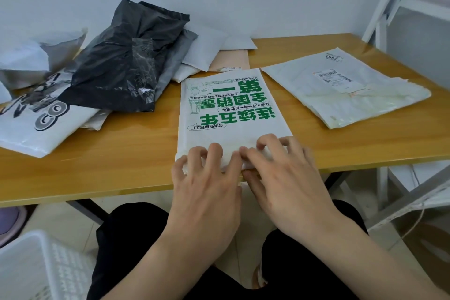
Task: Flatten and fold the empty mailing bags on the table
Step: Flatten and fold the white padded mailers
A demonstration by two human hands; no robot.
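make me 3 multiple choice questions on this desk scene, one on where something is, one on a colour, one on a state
1. Where does the black bag lie?
A. on the pile at the table's left
B. under the table
C. in the white basket

2. What colour is the large print on the white bag under the hands?
A. red
B. green
C. blue

3. What are the two hands doing?
A. both lifted clear of the table
B. only one touches a bag
C. both on the near end of the printed bag

Answers:
1. A, it sits on top of other bags at the left of the table.
2. B, the big characters are green.
3. C, the left hand and right hand both have curled fingers on the bag's near edge.
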